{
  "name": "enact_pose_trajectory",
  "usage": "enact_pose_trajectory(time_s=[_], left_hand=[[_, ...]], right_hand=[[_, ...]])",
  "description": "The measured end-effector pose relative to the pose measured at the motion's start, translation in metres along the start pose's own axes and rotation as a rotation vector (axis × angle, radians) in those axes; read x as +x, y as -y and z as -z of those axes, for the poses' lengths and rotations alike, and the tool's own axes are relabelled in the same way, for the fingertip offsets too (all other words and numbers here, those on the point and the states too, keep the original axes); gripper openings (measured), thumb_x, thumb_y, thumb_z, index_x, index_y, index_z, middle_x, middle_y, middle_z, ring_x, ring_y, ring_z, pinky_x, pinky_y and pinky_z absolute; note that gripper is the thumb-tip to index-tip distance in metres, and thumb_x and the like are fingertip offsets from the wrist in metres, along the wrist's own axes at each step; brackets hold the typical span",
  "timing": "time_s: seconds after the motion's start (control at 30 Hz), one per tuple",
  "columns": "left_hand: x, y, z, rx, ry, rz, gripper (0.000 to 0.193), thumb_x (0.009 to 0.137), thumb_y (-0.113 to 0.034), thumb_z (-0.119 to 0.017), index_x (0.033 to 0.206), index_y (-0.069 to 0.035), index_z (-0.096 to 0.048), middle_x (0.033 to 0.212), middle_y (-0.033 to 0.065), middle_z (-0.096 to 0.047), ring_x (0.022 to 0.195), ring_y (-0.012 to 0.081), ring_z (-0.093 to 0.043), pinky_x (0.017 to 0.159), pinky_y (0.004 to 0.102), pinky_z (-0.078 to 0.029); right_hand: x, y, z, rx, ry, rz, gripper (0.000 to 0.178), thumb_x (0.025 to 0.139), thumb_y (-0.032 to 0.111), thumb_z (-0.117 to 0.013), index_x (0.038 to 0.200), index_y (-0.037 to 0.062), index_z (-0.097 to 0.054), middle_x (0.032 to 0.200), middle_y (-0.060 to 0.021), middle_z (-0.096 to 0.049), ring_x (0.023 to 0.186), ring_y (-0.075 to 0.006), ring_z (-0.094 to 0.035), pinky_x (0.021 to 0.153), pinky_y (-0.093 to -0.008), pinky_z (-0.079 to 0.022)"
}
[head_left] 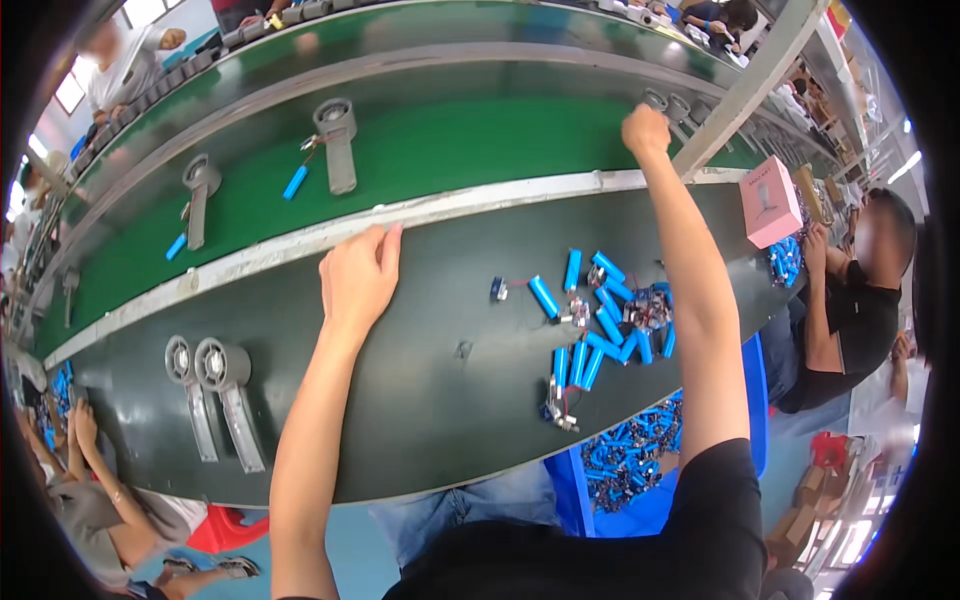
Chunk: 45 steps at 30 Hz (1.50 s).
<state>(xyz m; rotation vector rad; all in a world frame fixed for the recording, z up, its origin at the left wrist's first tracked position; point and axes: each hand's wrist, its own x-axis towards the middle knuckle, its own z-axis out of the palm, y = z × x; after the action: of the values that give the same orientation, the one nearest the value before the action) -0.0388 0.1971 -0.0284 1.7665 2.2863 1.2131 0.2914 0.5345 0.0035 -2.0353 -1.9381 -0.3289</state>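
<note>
My left hand (360, 275) rests on the dark green table beside the white rail, fingers curled under and thumb alongside; nothing sticks out of it. Over the green conveyor belt, my right hand (647, 132) is stretched far forward, its fingers closed at a grey handheld fan housing (654, 99). The fingertips are hidden, so any grip on the housing cannot be made out. Between my arms lies a loose group of blue cylindrical batteries (608, 325) wired to small circuit boards (650, 308). Two grey fan housings (222, 365) lie side by side left of my left forearm.
Other fan housings with a wired battery lie on the belt (450, 150). A blue bin (757, 400) full of batteries stands below the table edge. A slanted pale post (750, 88) rises past my right hand; a pink box (770, 202) and seated co-workers flank me.
</note>
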Motion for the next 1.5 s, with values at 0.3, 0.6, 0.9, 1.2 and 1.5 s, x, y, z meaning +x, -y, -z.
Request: enact_pose_trajectory(time_s=[0.3, 0.6, 0.9, 1.2, 1.5], left_hand=[[-0.002, -0.008, -0.001, 0.038, 0.056, 0.016, 0.038, 0.095, -0.03, -0.061, 0.068, -0.004, -0.058, 0.062, 0.0156, -0.06, 0.062, 0.0378, -0.061, 0.06, 0.0465, -0.047], [-0.003, -0.002, 0.002, -0.01, 0.062, 0.019, 0.033, 0.095, -0.027, -0.059, 0.072, -0.003, -0.063, 0.067, 0.0172, -0.064, 0.066, 0.0398, -0.063, 0.063, 0.0487, -0.05], [-0.028, -0.023, 0.032, -0.43, -0.092, -0.026, 0.046, 0.088, -0.035, -0.072, 0.114, 0.002, -0.063, 0.109, 0.0168, -0.06, 0.108, 0.0351, -0.055, 0.094, 0.0442, -0.043], [-0.112, -0.011, 0.081, -0.61, 0.019, 0.066, 0.063, 0.077, -0.01, -0.083, 0.131, -0.004, -0.053, 0.116, 0.0094, -0.057, 0.106, 0.017, -0.059, 0.092, 0.0305, -0.048], [-0.114, -0.016, 0.084, -0.791, 0.246, -0.14, 0.052, 0.076, -0.012, -0.08, 0.125, -0.007, -0.063, 0.123, 0.0125, -0.059, 0.114, 0.0263, -0.059, 0.097, 0.036, -0.048]], right_hand=[[0.062, -0.101, -0.082, -0.29, -0.065, -0.254, 0.029, 0.095, 0.02, -0.052, 0.106, -0.0006, -0.07, 0.118, -0.0164, -0.067, 0.112, -0.032, -0.064, 0.089, -0.0436, -0.054], [0.034, -0.058, -0.032, -0.432, -0.198, 0.177, 0.026, 0.098, 0.02, -0.046, 0.107, 0.0085, -0.068, 0.107, -0.0141, -0.064, 0.107, -0.0366, -0.063, 0.078, -0.05, -0.057], [-0.271, 0.091, 0.155, 0.349, -0.26, 0.758, 0.015, 0.088, 0.014, -0.066, 0.101, 0.0062, -0.066, 0.091, -0.0125, -0.057, 0.078, -0.0349, -0.062, 0.066, -0.0443, -0.05], [-0.374, 0.1, 0.192, 1.132, 0.442, 0.585, 0.03, 0.097, 0.023, -0.057, 0.109, -0.0024, -0.067, 0.098, -0.0143, -0.068, 0.087, -0.024, -0.064, 0.079, -0.0327, -0.049], [-0.306, 0.066, 0.133, 0.688, 0.317, 0.597, 0.039, 0.084, 0.007, -0.073, 0.122, 0.0017, -0.064, 0.105, -0.0098, -0.068, 0.099, -0.0234, -0.066, 0.09, -0.0337, -0.051]])
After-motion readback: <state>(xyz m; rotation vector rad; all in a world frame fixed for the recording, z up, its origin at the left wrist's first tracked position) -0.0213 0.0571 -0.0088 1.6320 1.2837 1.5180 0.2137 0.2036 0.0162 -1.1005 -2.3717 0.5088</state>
